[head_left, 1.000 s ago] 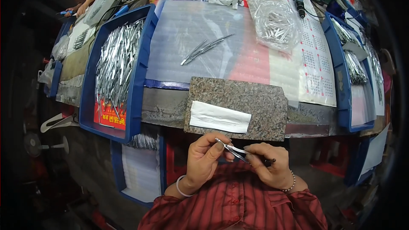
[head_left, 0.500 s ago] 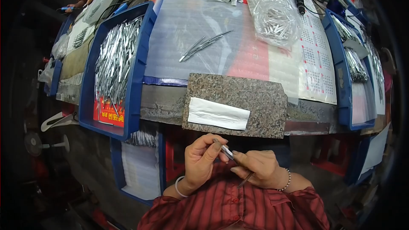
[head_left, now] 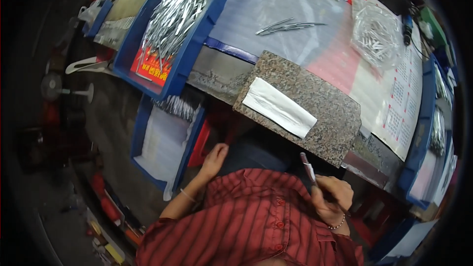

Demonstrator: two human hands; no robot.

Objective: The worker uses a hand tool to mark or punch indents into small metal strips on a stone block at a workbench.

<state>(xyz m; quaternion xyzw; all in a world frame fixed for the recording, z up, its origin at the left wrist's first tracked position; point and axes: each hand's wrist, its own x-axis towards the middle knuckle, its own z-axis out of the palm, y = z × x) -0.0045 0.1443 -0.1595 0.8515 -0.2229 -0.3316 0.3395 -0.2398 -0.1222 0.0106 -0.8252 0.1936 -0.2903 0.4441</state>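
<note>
My right hand [head_left: 332,197] is closed around a slim pen-shaped metal tool [head_left: 309,168], silvery with a dark reddish tip pointing up and away from me; a thin dark end shows below the fist. My left hand [head_left: 215,158] is lowered at the left of my lap, beside a low blue tray [head_left: 185,160]. Its fingers are curled together, and whatever they may hold is hidden. Beyond my hands, a folded white cloth or paper [head_left: 280,107] lies on a speckled stone slab [head_left: 327,118]. Several slim metal tweezers [head_left: 290,27] lie farther off on the plastic-covered table.
At the left, a blue bin [head_left: 180,76] is filled with slim metal pieces [head_left: 185,12]. A clear plastic bag [head_left: 377,34] of small pale pieces lies at the right. Farther right stands another blue tray [head_left: 411,175]. A red stool [head_left: 199,143] shows under the table.
My hands have parted: the left has let go of the tool's end and dropped to the left, while the right still holds the tool, farther right. The view has tilted and shifted leftward.
</note>
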